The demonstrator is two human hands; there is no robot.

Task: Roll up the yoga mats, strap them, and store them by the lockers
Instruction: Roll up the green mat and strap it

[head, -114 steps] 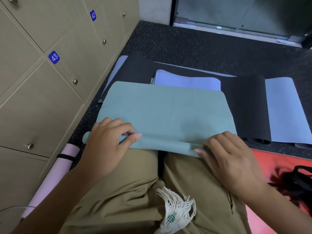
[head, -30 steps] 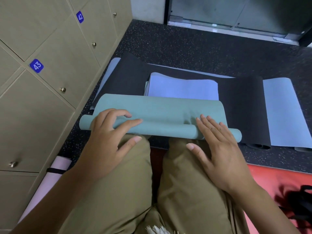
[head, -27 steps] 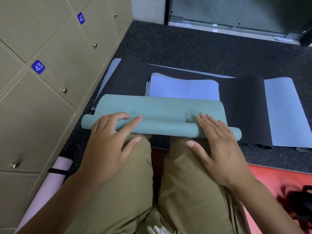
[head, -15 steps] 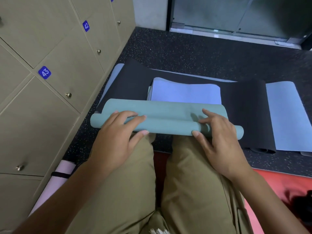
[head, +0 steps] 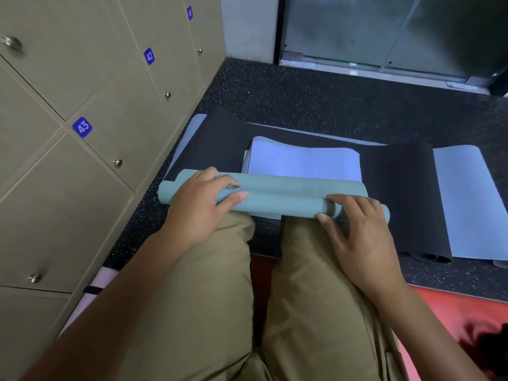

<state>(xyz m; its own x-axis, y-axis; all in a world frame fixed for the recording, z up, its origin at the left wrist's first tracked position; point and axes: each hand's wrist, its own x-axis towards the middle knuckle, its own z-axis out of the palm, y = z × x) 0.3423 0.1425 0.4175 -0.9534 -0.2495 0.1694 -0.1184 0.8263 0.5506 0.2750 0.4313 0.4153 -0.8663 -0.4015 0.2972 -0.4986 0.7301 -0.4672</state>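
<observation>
Lockers [head: 90, 111] numbered 41, 42, 43; hands roll green mat [head: 283, 200].

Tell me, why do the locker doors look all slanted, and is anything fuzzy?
In the head view, the wide lens tilts and bends the lockers; the top-left knob looks smeared; the green mat and both hands look fairly sharp.

A gym locker room, by the look of it. Tan lockers [head: 82, 111] with knobs and blue number tags [head: 82, 127] fill the left of the frame, black speckled rubber floor [head: 316, 100] runs across the middle, yoga mats [head: 275, 199] lie on it, and a glass door [head: 384, 31] stands at upper right.
</observation>
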